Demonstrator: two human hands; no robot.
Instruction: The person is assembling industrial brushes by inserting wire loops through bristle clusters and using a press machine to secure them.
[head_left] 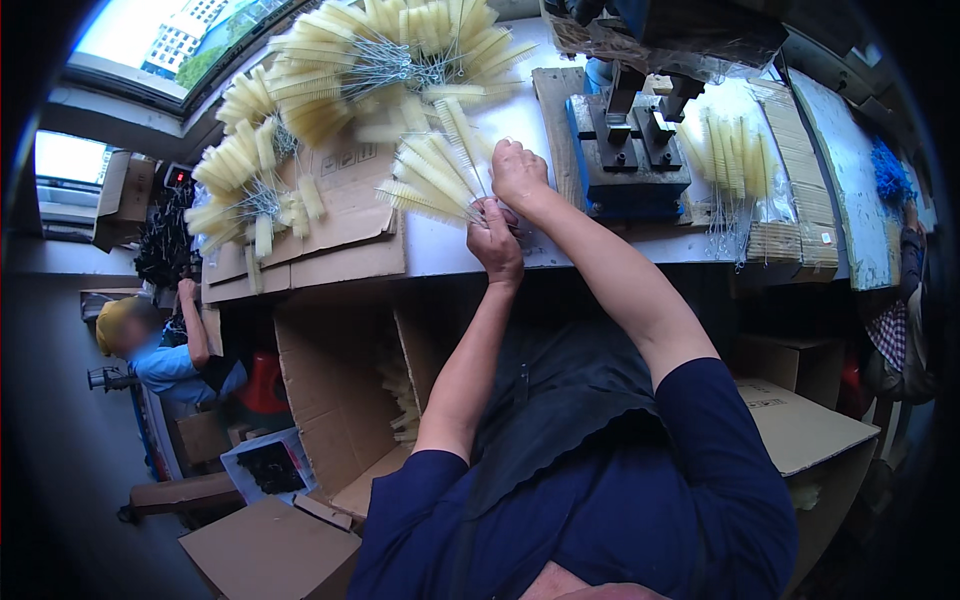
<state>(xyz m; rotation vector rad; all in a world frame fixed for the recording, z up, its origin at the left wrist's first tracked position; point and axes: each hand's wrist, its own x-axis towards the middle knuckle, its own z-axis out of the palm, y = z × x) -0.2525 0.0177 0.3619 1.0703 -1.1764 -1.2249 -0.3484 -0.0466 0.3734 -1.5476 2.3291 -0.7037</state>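
My left hand [496, 243] is closed around the wire handles of a fanned bunch of bottle brushes [430, 172], whose pale yellow bristle heads point up and to the left. Just above it my right hand [520, 170] is closed, fingers curled in. What it grips, if anything, is hidden. A single brush [458, 132] stands more upright between the bunch and my right hand. Beyond them a large heap of the same brushes [335, 60] lies with its twisted wire ends toward the middle.
A black metal press fixture [632, 180] stands right of my hands. More brushes [735, 160] lie beyond it on cardboard. Left, piled brushes [240, 165] rest on a cardboard sheet [350, 225]. Open cartons [335, 390] stand below the table edge. Another person [185, 350] sits far left.
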